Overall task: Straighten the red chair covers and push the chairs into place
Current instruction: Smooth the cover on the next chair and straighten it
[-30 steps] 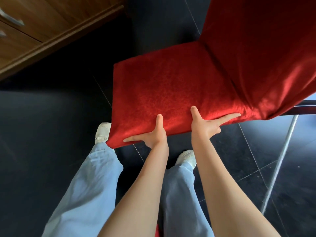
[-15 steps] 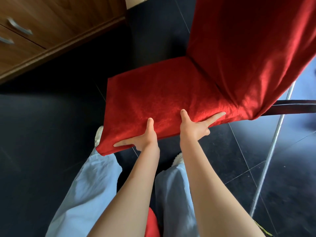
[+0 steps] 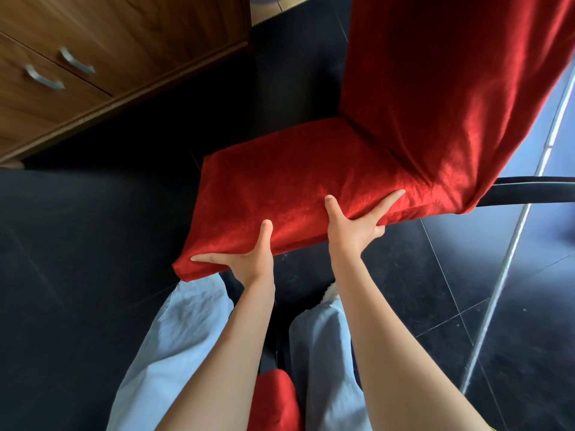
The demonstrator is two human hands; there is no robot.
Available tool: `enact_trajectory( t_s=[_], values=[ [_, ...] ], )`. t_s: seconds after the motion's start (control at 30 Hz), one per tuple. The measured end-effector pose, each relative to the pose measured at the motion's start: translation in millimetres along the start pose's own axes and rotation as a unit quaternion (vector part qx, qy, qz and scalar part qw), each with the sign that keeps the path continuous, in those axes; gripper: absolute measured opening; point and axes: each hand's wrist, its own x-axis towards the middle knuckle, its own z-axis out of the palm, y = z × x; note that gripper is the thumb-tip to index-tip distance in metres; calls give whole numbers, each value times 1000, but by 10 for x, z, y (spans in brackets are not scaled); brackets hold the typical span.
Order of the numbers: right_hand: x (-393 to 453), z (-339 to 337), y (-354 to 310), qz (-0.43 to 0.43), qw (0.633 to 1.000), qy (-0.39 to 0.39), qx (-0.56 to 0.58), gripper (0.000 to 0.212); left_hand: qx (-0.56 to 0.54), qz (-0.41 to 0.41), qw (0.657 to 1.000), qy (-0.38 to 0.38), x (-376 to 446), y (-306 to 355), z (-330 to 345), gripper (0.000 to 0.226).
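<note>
Red chair cover (image 3: 298, 181) wraps the seat; left hand (image 3: 249, 259) and right hand (image 3: 351, 228) clasp its near edge, thumbs on top, other fingers mostly hidden underneath.

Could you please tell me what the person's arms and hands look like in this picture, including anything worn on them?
Both forearms are bare as far as the view shows, with no sleeves visible. The left hand and right hand wear no gloves, and no rings, watch or bracelets can be seen. Below them, the person wears light blue trousers.
</note>
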Motion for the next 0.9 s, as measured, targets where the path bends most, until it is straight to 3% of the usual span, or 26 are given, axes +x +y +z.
enact_trajectory(
  t_s=[0.3, 0.9],
  values=[
    [86, 172, -336, -26, 1000, -10, 5, 114, -16, 49, 999, 17, -24, 325, 160, 146],
    [267, 468, -805, -29, 999, 10, -23, 111, -41, 74, 996, 29, -9, 830, 418, 146]
  ],
)
